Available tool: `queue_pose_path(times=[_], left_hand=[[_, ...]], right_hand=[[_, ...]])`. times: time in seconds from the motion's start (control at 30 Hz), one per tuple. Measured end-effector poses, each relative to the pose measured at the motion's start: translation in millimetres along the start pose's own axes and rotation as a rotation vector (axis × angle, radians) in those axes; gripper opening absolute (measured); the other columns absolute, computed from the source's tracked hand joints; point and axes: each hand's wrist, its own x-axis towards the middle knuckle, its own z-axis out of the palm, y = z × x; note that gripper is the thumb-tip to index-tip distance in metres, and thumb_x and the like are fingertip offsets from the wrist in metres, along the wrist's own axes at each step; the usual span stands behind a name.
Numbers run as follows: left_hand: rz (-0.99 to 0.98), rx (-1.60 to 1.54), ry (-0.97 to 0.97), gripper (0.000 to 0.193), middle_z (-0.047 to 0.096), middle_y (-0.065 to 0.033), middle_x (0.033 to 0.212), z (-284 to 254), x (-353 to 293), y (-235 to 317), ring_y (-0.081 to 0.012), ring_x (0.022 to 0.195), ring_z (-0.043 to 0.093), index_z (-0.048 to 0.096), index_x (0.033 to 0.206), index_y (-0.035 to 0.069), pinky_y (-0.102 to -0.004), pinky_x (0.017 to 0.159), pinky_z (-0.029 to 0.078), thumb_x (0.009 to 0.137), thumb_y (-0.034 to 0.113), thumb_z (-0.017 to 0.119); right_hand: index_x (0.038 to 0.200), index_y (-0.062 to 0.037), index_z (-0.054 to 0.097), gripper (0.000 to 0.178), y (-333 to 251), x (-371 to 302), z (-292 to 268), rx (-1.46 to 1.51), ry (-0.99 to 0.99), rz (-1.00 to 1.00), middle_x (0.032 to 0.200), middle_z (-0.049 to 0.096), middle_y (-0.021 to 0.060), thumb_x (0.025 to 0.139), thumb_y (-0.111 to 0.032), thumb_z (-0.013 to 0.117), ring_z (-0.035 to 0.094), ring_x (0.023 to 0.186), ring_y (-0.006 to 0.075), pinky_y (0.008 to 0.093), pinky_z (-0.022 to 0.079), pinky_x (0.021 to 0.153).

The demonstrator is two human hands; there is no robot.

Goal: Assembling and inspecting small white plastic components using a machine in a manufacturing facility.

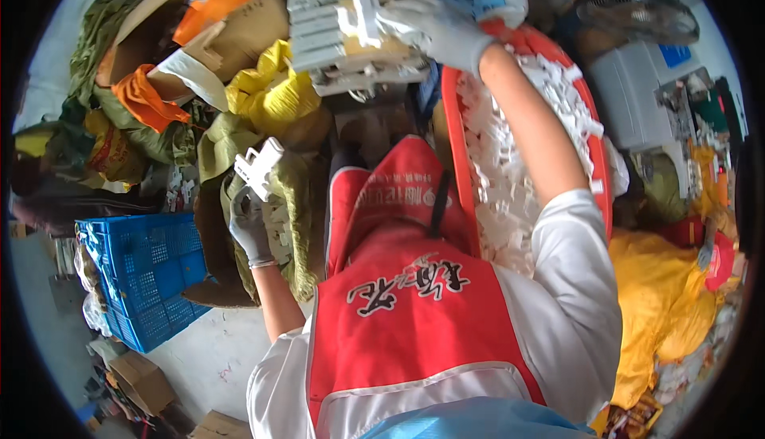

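Head view: the left hand (252, 230) pinches a white pistol-shaped piece (260, 166) over the sack (296, 224) at left, right hand (446, 31) is far, fingers' grip unclear, red tub (455, 112) at right, seemingly for easy reach.

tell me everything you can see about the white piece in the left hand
The white piece is roughly pistol-shaped and looks like smooth, hard plastic, with a thick body and narrower parts jutting toward the picture's left. It sits tilted, its thick end up and to the right. The gloved left hand holds it by its lower part. In the picture it shows in front of olive sacking; whether they touch is unclear. Finer detail is too small to read.
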Motion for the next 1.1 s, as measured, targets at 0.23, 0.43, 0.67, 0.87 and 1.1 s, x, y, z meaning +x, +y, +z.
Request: queue_pose_path(times=[0.23, 0.43, 0.67, 0.87, 1.1], left_hand=[[-0.080, 0.145, -0.039, 0.029, 0.068, -0.0046, 0.098, 2, -18, -29, -0.0108, 0.084, 0.059, 0.065, 0.110, 0.001, -0.0260, 0.075, 0.048, 0.089, 0.022, 0.067], [-0.105, 0.419, 0.004, 0.039, 0.066, -0.0132, 0.111, -36, -45, -65, -0.0226, 0.094, 0.062, 0.062, 0.116, -0.001, -0.0332, 0.085, 0.048, 0.093, 0.030, 0.061], [-0.220, 0.616, -0.041, 0.033, 0.066, -0.0142, 0.115, -79, -64, -116, -0.0291, 0.103, 0.064, 0.063, 0.116, 0.002, -0.0360, 0.089, 0.049, 0.093, 0.024, 0.057], [-0.096, 0.490, -0.181, 0.029, 0.069, -0.0139, 0.106, -3, -40, -45, -0.0240, 0.092, 0.067, 0.066, 0.112, 0.000, -0.0334, 0.082, 0.052, 0.092, 0.019, 0.058], [0.091, 0.419, -0.282, 0.026, 0.071, -0.0131, 0.101, 19, -39, -45, -0.0213, 0.089, 0.068, 0.067, 0.110, 0.001, -0.0324, 0.079, 0.052, 0.092, 0.016, 0.057]], right_hand=[[0.133, -0.0231, 0.052, 0.043, -3, -1, 7, -0.093, -0.050, -0.048, 0.141, 0.046, 0.0076, 0.090, -0.018, 0.053, 0.055, 0.115, 0.0312, 0.0412, 0.043, 0.099], [0.126, -0.0138, 0.058, 0.032, -1, -97, -10, 0.416, 0.061, 0.467, 0.127, 0.058, 0.0117, 0.094, -0.017, 0.052, 0.057, 0.112, 0.0305, 0.0388, 0.045, 0.096], [0.128, -0.0177, 0.054, 0.044, -8, -343, 55, -0.009, -0.567, 0.986, 0.132, 0.053, 0.0086, 0.084, -0.013, 0.051, 0.056, 0.113, 0.0310, 0.0433, 0.047, 0.095], [0.141, -0.0224, 0.038, 0.071, 8, -430, 89, -0.178, -0.354, 1.241, 0.146, 0.036, 0.0081, 0.077, -0.019, 0.066, 0.047, 0.124, 0.0340, 0.0410, 0.044, 0.099], [0.137, -0.0164, 0.041, 0.072, -2, -443, 94, 0.045, -0.030, 1.488, 0.129, 0.053, 0.0144, 0.075, -0.035, 0.071, 0.048, 0.121, 0.0357, 0.0410, 0.044, 0.096]])
